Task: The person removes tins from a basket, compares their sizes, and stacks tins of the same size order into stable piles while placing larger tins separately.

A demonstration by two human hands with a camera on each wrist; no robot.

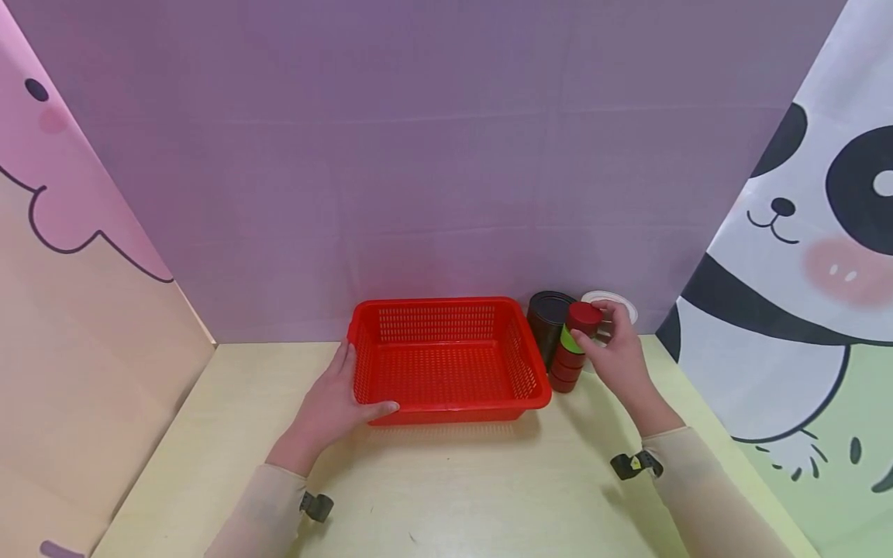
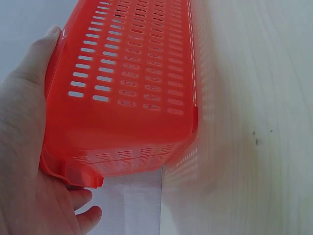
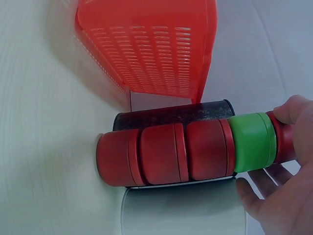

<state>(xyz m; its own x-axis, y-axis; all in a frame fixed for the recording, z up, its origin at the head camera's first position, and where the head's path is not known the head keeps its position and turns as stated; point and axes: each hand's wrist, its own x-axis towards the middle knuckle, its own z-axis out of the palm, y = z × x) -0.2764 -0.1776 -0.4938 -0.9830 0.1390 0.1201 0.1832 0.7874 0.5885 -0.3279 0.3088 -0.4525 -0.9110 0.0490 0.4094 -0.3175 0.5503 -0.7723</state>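
A red plastic basket (image 1: pixel 439 376) with slotted walls stands on the table. At its front-left corner my left hand (image 1: pixel 331 407) grips the rim, thumb along the front and fingers on the left side. Right of the basket rises a stack of small round lidded tins (image 3: pixel 161 154), mostly red, with a green tin (image 3: pixel 253 141) second from the top. My right hand (image 1: pixel 617 356) holds the topmost red tin (image 1: pixel 584 316) between thumb and fingers. That tin still sits on the green one. In the right wrist view, the hand partly covers the top tin.
Behind the stack stand a black cylindrical can (image 1: pixel 547 314) and a white cylindrical container (image 3: pixel 183 208), both close to it. A purple cloth backdrop (image 1: pixel 446 194) hangs at the table's (image 1: pixel 474 496) back edge. Printed cloth panels (image 1: pixel 788 333) flank the table.
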